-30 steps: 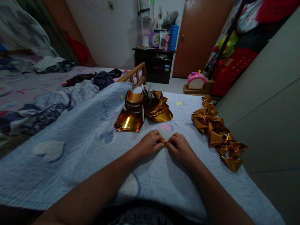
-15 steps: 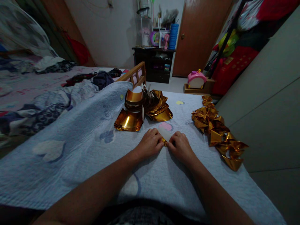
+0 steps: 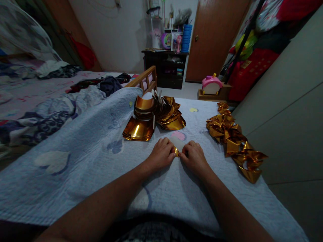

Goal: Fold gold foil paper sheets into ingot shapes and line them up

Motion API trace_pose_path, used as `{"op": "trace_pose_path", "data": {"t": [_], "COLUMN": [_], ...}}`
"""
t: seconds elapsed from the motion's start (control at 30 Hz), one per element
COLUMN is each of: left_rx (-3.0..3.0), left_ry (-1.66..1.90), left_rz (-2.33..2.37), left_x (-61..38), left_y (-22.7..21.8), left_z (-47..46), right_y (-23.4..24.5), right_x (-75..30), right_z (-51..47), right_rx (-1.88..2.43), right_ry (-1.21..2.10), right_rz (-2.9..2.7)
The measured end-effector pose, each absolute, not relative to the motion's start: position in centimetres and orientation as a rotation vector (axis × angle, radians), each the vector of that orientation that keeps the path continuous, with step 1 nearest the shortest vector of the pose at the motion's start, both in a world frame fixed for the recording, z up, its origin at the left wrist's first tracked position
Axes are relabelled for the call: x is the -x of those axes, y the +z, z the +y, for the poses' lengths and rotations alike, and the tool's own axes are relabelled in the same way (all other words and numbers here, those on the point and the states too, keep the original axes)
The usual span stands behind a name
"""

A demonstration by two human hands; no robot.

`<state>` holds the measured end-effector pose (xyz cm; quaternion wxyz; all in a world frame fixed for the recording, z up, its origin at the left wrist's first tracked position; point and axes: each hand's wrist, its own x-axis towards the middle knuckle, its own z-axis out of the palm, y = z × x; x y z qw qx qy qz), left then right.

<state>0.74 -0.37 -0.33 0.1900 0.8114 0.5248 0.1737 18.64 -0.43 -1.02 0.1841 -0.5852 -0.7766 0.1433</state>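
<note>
- The paper (image 3: 177, 145), gold on one face and pale on the other, lies on the quilt between the two hands, just in front of the person and near the middle of the view.
- The left hand (image 3: 161, 154) rests palm down, knuckles up, its fingers drawn together and their tips pinched on the paper's left edge.
- The right hand (image 3: 194, 156) mirrors it, with its fingers bunched and clamped on the paper's right edge; the two hands nearly touch at the fingertips.
- Both forearms run in from the lower corners and lie low over the quilt (image 3: 83, 158).
- The quilt is pale blue with faint heart patches and covers a flat surface.
- Just beyond the hands sits a stack of gold sheets (image 3: 140, 129), curled and fanned out.
- To the right, near the quilt's edge, lies a row of folded gold pieces (image 3: 233, 141).
- A plain wall panel (image 3: 290, 111) stands close along the right side.
- On the left the quilt meets a bed (image 3: 30, 97) strewn with clothes.
- Farther off stand a dark cabinet (image 3: 165, 69), a brown door (image 3: 214, 40) and a pink toy (image 3: 211, 85).
- Bare quilt lies left of the hands and between them and the person.
</note>
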Motion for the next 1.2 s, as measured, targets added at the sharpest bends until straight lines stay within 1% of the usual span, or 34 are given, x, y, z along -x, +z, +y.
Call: {"op": "trace_pose_path", "data": {"t": [0.27,0.53,0.9,1.2], "left_rx": [-2.260,-2.242,-2.243,-2.224], "left_ry": [0.422,0.386,0.359,0.368], "left_rz": [1.516,1.454,1.447,1.436], "left_x": [-1.0,-0.7,-0.5,-0.4], "left_y": [0.0,0.3,0.1,0.1], "left_z": [-0.5,-0.3,0.0,0.1], "right_y": [-0.8,-1.1,-0.2,-0.1], "right_x": [-18.5,-18.3,-17.3,-18.6], "right_z": [-0.8,-0.8,-1.0,-1.1], "right_rx": [1.649,1.544,1.661,1.712], "right_ry": [0.378,0.377,0.263,0.284], "right_rz": [-2.205,-2.341,-2.393,-2.308]}}
